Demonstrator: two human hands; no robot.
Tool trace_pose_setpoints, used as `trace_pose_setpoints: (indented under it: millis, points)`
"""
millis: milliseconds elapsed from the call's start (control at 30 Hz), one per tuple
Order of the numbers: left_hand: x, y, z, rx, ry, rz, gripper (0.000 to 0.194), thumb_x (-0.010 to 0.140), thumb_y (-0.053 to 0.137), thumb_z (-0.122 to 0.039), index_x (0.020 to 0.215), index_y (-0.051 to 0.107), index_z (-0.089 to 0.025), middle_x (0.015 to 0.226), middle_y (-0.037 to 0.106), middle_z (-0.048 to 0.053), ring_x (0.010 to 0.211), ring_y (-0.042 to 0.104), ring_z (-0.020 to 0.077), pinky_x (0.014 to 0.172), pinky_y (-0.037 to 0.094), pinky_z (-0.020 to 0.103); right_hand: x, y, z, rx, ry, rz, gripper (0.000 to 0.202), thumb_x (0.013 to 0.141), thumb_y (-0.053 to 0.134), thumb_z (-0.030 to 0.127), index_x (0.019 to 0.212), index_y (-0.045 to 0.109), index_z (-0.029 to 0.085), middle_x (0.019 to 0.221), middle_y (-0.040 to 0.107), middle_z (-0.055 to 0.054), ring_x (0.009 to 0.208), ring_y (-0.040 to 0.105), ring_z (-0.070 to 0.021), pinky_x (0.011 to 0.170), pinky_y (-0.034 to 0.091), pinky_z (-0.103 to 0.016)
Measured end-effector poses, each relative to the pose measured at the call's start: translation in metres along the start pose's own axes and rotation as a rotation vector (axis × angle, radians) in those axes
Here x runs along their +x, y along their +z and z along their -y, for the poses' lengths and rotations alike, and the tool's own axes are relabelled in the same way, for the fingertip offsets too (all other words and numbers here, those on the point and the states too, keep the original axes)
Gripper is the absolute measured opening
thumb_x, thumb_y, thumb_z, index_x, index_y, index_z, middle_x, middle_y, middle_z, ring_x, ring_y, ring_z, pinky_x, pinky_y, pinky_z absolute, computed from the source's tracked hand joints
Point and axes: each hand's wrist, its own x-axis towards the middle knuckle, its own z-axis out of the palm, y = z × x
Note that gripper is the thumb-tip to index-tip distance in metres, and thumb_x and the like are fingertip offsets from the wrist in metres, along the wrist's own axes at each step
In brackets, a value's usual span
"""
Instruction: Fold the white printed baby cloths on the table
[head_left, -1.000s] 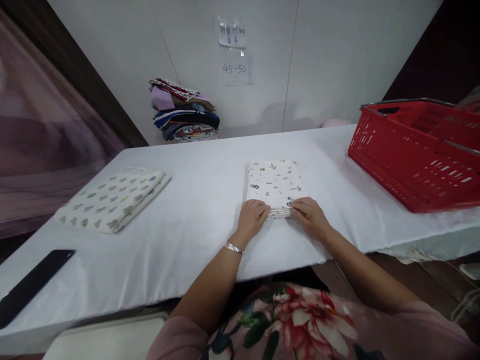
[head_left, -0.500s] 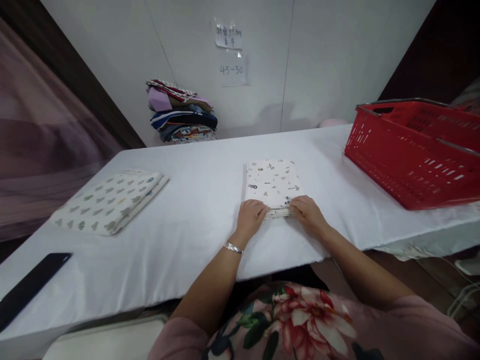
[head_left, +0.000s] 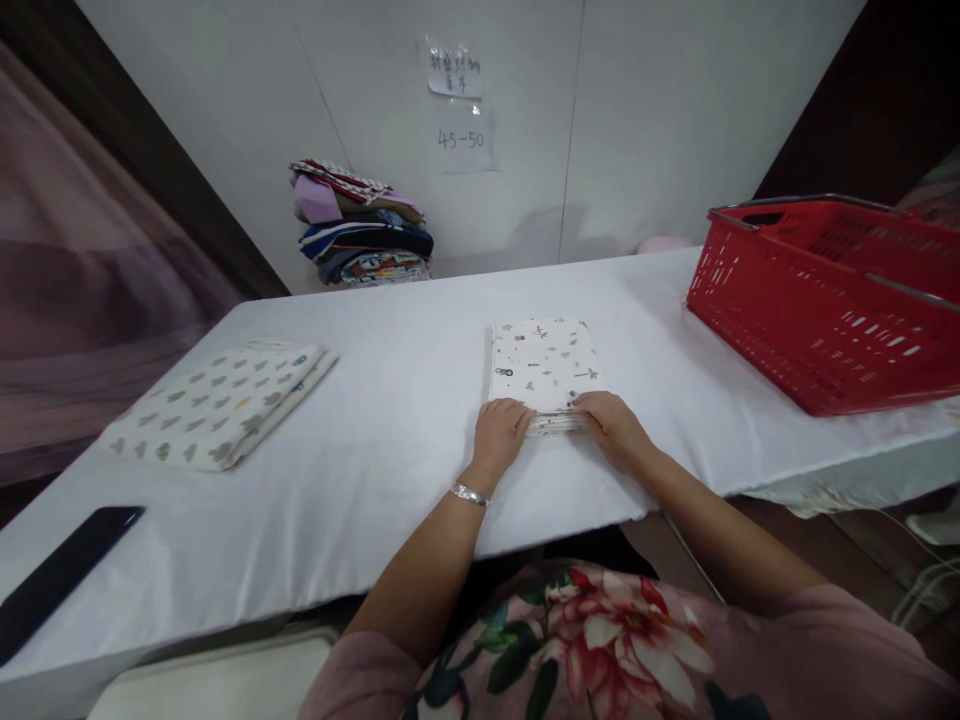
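Right hand (head_left: 616, 432) slightly flatter at the near edge of the folded cloth (head_left: 544, 362), less curled than before.

We have a folded cloth (head_left: 546, 362), white with small scattered prints, mostly grey and black, with a few touches of yellow and red. It lies flat on the desk (head_left: 405, 390) in front of us, a roughly rectangular pack, its several layers showing along the near edge, between our left hand (head_left: 501, 436) and right hand (head_left: 616, 430).
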Motion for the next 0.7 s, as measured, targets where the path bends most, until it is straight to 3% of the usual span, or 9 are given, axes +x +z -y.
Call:
trace_pose_setpoints:
  millis: [467,700]
  points:
    - [-0.0015,-0.0014,0.0001,-0.002,0.041,-0.017,0.023,0.092,0.043,-0.030,0.082,0.062,-0.022,0.086,0.063,0.001,0.088,0.054,0.0151,0.081,0.037,0.032,0.0036,0.0021,-0.0039,-0.178,-0.085,0.111,0.018,0.089,0.049,0.024,0.087,0.067,0.024,0.115,0.061,-0.007,0.109,0.051,-0.0242,0.088,0.042,-0.043]
    - [-0.0029,0.0016,0.0039,0.020,0.069,-0.028,0.023,0.092,0.043,-0.031,0.086,0.063,-0.022,0.088,0.064,0.001,0.091,0.055,0.0157,0.083,0.038,0.033,0.0043,0.0060,0.0016,-0.102,-0.072,0.002,0.025,0.089,0.039,0.016,0.089,0.063,0.020,0.109,0.063,-0.009,0.103,0.054,-0.0221,0.088,0.044,-0.042]
